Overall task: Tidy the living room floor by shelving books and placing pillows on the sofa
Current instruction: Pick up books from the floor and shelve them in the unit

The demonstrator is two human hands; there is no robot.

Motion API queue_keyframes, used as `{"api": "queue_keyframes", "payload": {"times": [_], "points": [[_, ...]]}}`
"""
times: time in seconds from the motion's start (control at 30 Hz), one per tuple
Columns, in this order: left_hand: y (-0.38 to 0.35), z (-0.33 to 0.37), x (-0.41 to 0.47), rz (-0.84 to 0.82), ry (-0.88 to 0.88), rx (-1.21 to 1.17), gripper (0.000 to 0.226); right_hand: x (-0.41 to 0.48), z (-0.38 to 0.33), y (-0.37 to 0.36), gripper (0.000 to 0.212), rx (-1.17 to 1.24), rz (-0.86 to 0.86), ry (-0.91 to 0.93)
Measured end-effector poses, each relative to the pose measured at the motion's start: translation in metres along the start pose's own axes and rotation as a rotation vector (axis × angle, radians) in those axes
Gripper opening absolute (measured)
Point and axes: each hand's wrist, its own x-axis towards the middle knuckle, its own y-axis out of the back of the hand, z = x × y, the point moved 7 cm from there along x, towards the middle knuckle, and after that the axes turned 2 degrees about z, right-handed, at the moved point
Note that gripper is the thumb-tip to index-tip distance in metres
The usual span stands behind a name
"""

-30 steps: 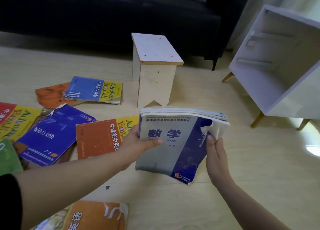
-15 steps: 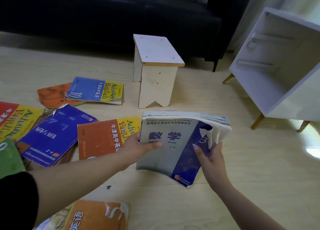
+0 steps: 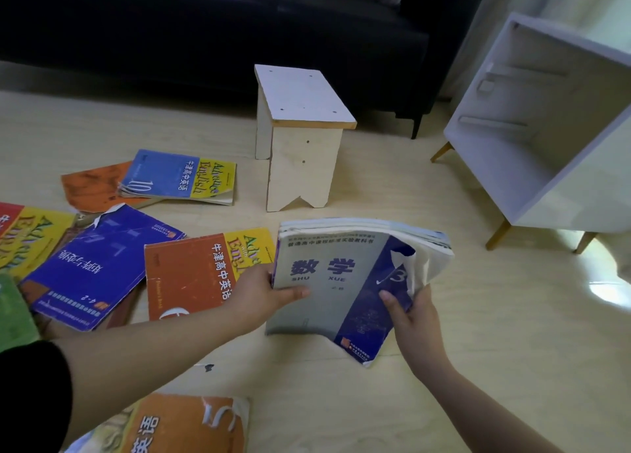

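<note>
Two hands of ours hold a small stack of worn paperback textbooks (image 3: 324, 282), grey-and-blue cover uppermost, low over the pale wooden floor (image 3: 478, 350) near the middle; whether its near corner touches we cannot tell. Our left hand (image 3: 263, 292) clamps the left edge, thumb across the cover. Our right hand (image 3: 415, 316) curls round the torn right edge. An orange paperback book (image 3: 184, 275) lies just left. A pale plywood stool (image 3: 300, 138) stands just beyond the stack. A white open cabinet (image 3: 532, 165) stands far right, a dark sofa (image 3: 205, 25) farthest.
</note>
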Motion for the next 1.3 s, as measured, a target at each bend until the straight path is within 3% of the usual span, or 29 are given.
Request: {"api": "queue_keyframes", "payload": {"times": [0.33,0.57,0.93,1.1,1.3], "points": [[-0.012,0.022,-0.003,-0.029,-0.029,0.098,0.024,-0.011,-0.010,0.033,0.032,0.060,-0.064,-0.049],[-0.056,0.082,-0.004,-0.115,-0.125,0.101,0.019,-0.003,-0.022,0.101,0.038,0.080,0.038,-0.076],[-0.080,0.208,0.067,-0.033,-0.117,0.139,0.016,0.106,-0.087,0.172,0.041,0.227,-0.008,-0.055],[-0.097,0.293,0.109,-0.039,-0.125,0.157,0.016,0.169,-0.130,0.223,0.042,0.190,-0.008,-0.047],[-0.100,0.331,0.162,-0.044,-0.121,0.164,0.023,0.230,-0.152,0.231,0.039,0.129,0.045,-0.015]]}}
